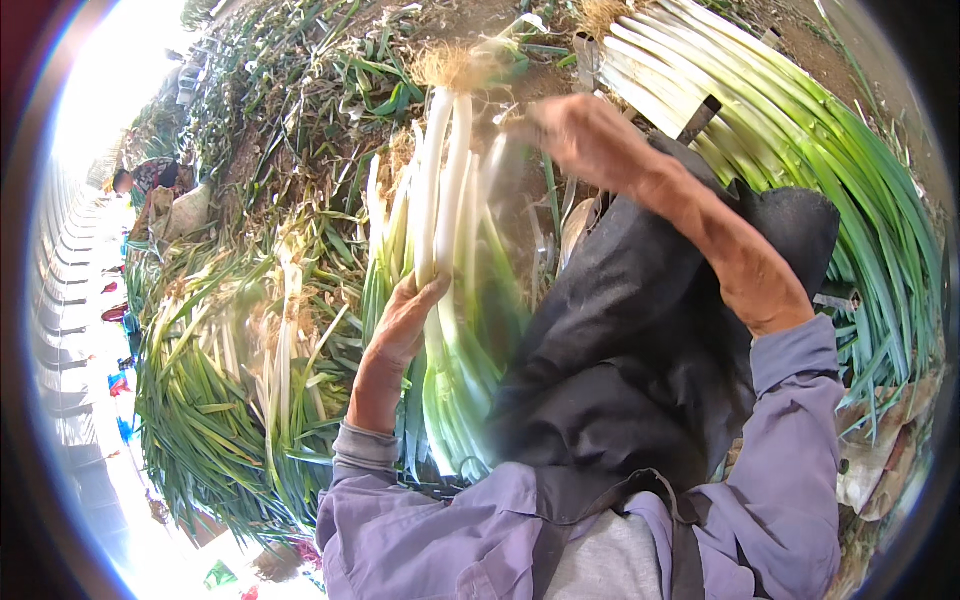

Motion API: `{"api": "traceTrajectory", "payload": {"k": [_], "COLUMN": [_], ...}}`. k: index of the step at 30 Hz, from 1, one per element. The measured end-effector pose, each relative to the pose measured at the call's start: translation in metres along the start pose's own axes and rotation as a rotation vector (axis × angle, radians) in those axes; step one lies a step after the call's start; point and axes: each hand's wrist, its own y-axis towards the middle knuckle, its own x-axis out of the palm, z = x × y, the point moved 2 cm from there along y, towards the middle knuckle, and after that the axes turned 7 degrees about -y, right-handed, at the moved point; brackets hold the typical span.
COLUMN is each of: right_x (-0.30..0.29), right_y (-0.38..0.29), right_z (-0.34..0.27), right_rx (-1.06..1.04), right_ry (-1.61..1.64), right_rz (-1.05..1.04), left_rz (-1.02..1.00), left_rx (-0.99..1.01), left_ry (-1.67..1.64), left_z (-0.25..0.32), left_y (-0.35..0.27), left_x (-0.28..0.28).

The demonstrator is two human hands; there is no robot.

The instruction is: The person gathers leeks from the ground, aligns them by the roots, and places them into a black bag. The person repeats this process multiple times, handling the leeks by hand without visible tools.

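Two long white-stemmed bunching onions (453, 172) are gripped by my left hand (415, 307) around their lower white shanks. Their stringy roots (447, 67) point away from me, and the green leaves fan back towards my lap. To their right, my right hand (574, 135) is raised with curled fingers and blurred by motion. A pale blurred strip (496, 161) shows just below its fingertips; whether the fingers hold it is unclear. More onion stalks (377, 217) stand behind and beside the held pair.
Trimmed onions (750, 97) lie in a large row at the right, partly on a metal frame (699, 120). Untrimmed onions (217, 390) are heaped at the left. Leaf scraps (292, 97) cover the soil ahead. Another person (150, 176) is at the far left.
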Motion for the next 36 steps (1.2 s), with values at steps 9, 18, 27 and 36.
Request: {"api": "traceTrajectory", "payload": {"k": [9,18,27,36], "right_x": [0.003,0.041,0.042,0.074], "right_y": [-0.012,0.0,0.004,0.007], "right_z": [-0.022,-0.084,-0.054,-0.058], "right_rx": [0.246,0.227,0.441,0.32], "right_ry": [0.507,0.92,0.821,0.842], "right_rz": [-0.516,-0.166,-0.003,-0.007], "left_rz": [-0.077,-0.205,-0.222,-0.203], "left_rx": [0.282,0.628,0.738,0.672], "left_ry": [0.14,0.214,-0.04,-0.207], "left_z": [0.085,0.166,0.163,0.15], "left_y": [0.024,0.039,0.058,0.091], "left_x": [0.054,0.113,0.116,0.099]}}
